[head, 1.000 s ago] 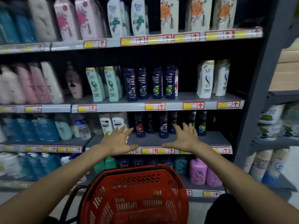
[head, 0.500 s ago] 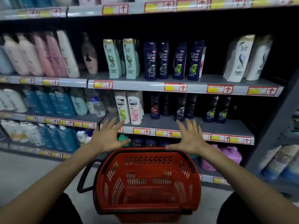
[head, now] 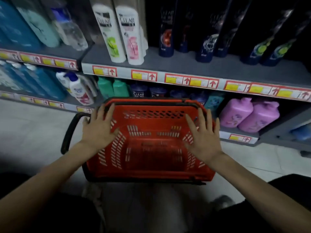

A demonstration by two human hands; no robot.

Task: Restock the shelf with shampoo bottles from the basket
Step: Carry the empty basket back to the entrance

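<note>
A red plastic basket point(head: 151, 158) with a black handle point(head: 69, 132) stands on the floor in front of the shelf; I see no bottles inside it. My left hand point(head: 99, 130) hovers over its left rim, fingers spread and straight. My right hand point(head: 204, 137) is spread the same way over the right rim. On the grey shelf point(head: 185, 66) above stand two white Clear bottles point(head: 121, 34) and several dark blue Clear bottles point(head: 208, 36), with bare shelf in front of them.
Purple jugs point(head: 249, 113) sit on the bottom shelf at right; green bottles point(head: 112, 87) and dark caps stand behind the basket. Blue and white bottles fill the left bay. Pale tiled floor point(head: 33, 128) lies left of the basket. My dark-clothed knees frame the bottom.
The view has tilted down and moved closer to the shelves. Both hands have dropped from in front of the shelf edge to just over the basket's rims, still spread.
</note>
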